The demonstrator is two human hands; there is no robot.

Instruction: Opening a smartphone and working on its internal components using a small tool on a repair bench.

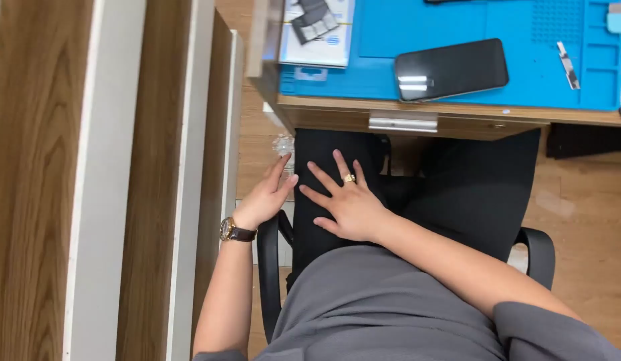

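Hands rest near, on the person's lap. The right hand point(348, 204) lies flat on the left black trouser leg point(324, 234), fingers spread, holding nothing. The left hand point(267, 194) touches the leg's left side, fingers loose and open. Farther off, a black phone point(451, 69) lies on a blue mat point(524, 47).

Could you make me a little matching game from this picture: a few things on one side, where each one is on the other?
Things:
1. smartphone
2. wristwatch
3. gold ring
4. metal drawer handle

Places:
A. on the right hand
B. under the desk edge
C. on the blue mat
D. on the left wrist

Pairs: 1-C, 2-D, 3-A, 4-B
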